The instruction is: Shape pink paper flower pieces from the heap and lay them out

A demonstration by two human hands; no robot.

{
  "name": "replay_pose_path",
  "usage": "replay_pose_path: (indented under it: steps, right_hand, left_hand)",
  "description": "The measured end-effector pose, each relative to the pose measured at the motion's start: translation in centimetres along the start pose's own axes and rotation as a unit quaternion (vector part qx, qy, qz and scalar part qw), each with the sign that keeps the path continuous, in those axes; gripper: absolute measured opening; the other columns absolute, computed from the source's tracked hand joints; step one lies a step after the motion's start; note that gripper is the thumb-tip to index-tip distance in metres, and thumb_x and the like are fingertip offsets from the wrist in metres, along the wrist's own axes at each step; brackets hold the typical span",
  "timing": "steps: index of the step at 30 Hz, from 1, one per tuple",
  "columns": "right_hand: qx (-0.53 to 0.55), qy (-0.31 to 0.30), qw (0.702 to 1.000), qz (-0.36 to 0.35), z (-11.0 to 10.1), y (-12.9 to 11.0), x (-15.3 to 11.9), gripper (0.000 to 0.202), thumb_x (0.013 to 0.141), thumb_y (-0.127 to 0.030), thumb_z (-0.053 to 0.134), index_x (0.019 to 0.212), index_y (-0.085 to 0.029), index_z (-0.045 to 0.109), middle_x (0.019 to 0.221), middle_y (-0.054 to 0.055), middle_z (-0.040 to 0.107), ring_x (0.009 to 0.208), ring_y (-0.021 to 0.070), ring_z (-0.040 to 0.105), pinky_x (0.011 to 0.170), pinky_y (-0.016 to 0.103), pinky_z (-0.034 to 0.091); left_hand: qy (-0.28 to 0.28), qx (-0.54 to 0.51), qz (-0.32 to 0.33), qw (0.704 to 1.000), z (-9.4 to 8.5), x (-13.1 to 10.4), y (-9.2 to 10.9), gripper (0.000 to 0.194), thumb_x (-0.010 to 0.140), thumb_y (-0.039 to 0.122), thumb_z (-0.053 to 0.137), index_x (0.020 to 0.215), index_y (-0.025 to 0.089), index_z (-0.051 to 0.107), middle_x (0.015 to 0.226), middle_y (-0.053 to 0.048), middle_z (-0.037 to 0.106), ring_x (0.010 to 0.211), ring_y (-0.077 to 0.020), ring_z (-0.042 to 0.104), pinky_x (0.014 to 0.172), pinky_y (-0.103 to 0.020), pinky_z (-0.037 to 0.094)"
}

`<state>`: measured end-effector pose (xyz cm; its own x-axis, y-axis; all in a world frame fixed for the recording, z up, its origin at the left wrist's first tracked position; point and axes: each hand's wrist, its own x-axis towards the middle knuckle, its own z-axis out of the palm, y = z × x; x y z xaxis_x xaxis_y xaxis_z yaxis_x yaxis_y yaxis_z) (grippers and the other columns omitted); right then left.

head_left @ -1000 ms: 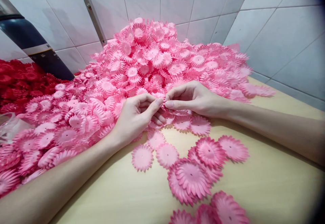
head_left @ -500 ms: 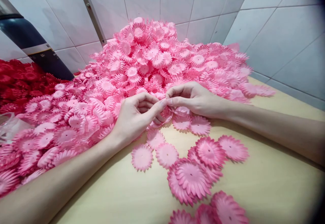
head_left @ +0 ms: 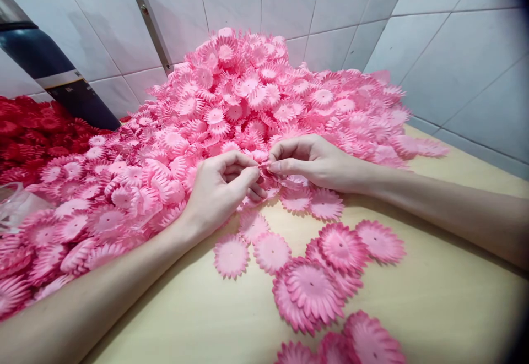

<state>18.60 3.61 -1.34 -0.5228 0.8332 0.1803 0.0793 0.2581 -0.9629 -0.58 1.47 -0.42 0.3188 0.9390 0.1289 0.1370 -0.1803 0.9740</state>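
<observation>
My left hand (head_left: pixel 225 185) and my right hand (head_left: pixel 303 160) are close together at the front edge of a heap of pink fabric flower petals (head_left: pixel 248 91). Both are closed in a pinch, thumb against fingers. Between the fingertips shows a bit of a pink petal piece (head_left: pixel 264 167), mostly hidden by the fingers. Just below the hands, pale pink petal discs (head_left: pixel 296 199) with scalloped edges lie flat on the table. Two lighter discs (head_left: pixel 271 252) rest nearer to me.
Darker-rimmed pink discs (head_left: pixel 314 287) overlap on the pale wooden table (head_left: pixel 198 314). A red petal heap (head_left: pixel 37 138) lies at the left, by a dark blue bottle (head_left: pixel 58 66). Clear plastic (head_left: pixel 20 207) sits at the left edge. White tiled walls (head_left: pixel 326 0) stand behind.
My fingertips, touching half a second ago, have moved slightly apart, and pink material now shows between them. The loose discs and the heap have not moved.
</observation>
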Motion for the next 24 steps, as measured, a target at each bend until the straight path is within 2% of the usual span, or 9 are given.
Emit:
replay_pose_path:
  steps: [5, 8, 13, 16, 19, 22, 24]
  right_hand:
    - [-0.016, 0.000, 1.000, -0.013, -0.08, 0.17, 0.07, 0.007, 0.079, -0.021, 0.066, 0.076, -0.016, 0.063, 0.073, -0.001, 0.059, 0.067, 0.0104, 0.051, 0.063, 0.024, 0.040]
    - [-0.009, 0.013, 1.000, -0.012, -0.10, 0.24, 0.08, 0.009, 0.079, -0.017, 0.059, 0.071, -0.016, 0.060, 0.066, -0.002, 0.055, 0.061, 0.0098, 0.047, 0.058, 0.024, 0.036]
    - [0.047, 0.041, 0.998, 0.004, -0.10, 0.06, -0.01, 0.010, 0.069, -0.014, 0.055, 0.060, -0.016, 0.058, 0.059, 0.000, 0.050, 0.054, 0.0109, 0.041, 0.053, 0.028, 0.031]
    - [0.117, 0.036, 0.992, 0.023, -0.17, -0.19, -0.07, 0.010, 0.065, -0.016, 0.055, 0.056, -0.017, 0.054, 0.060, 0.004, 0.054, 0.056, 0.0146, 0.047, 0.051, 0.030, 0.031]
    - [0.162, 0.023, 0.986, 0.025, -0.23, -0.31, -0.12, 0.011, 0.067, -0.018, 0.057, 0.057, -0.018, 0.054, 0.065, 0.007, 0.061, 0.064, 0.0192, 0.055, 0.054, 0.031, 0.036]
    - [0.112, 0.027, 0.993, -0.001, -0.17, -0.16, -0.19, 0.010, 0.074, -0.018, 0.061, 0.064, -0.016, 0.060, 0.066, 0.005, 0.062, 0.063, 0.0155, 0.054, 0.058, 0.030, 0.038]
    - [0.073, 0.045, 0.996, -0.021, -0.11, 0.03, -0.28, 0.014, 0.078, -0.024, 0.066, 0.067, -0.016, 0.062, 0.062, 0.001, 0.057, 0.057, 0.0119, 0.049, 0.055, 0.028, 0.036]
  left_hand:
    - [0.026, 0.023, -0.003, 0.999, 0.06, -0.04, 0.25, 0.010, 0.078, 0.017, 0.061, 0.068, 0.013, 0.061, 0.056, 0.000, 0.065, 0.052, -0.0132, 0.067, 0.053, -0.021, 0.056]
    - [0.042, 0.022, -0.013, 0.999, 0.17, -0.04, 0.40, 0.014, 0.077, 0.017, 0.060, 0.064, 0.014, 0.058, 0.054, 0.000, 0.064, 0.050, -0.0138, 0.067, 0.049, -0.020, 0.055]
    - [0.047, 0.007, -0.020, 0.999, 0.12, -0.01, 0.26, 0.015, 0.075, 0.017, 0.060, 0.060, 0.015, 0.057, 0.052, 0.001, 0.065, 0.048, -0.0150, 0.067, 0.043, -0.018, 0.052]
    - [0.081, -0.027, -0.029, 0.996, -0.10, 0.22, 0.10, 0.016, 0.072, 0.016, 0.058, 0.058, 0.015, 0.053, 0.049, 0.001, 0.062, 0.046, -0.0156, 0.067, 0.041, -0.019, 0.051]
    - [0.123, -0.074, -0.042, 0.989, -0.20, 0.43, 0.02, 0.016, 0.071, 0.016, 0.056, 0.057, 0.017, 0.048, 0.047, 0.002, 0.060, 0.044, -0.0162, 0.066, 0.039, -0.020, 0.050]
    - [0.092, -0.028, -0.021, 0.995, -0.06, 0.35, 0.02, 0.013, 0.072, 0.017, 0.059, 0.060, 0.015, 0.054, 0.050, 0.001, 0.063, 0.045, -0.0159, 0.066, 0.042, -0.022, 0.053]
    - [0.077, 0.009, -0.002, 0.997, 0.05, 0.20, 0.04, 0.012, 0.073, 0.018, 0.061, 0.062, 0.014, 0.057, 0.053, 0.000, 0.064, 0.047, -0.0160, 0.067, 0.045, -0.022, 0.055]
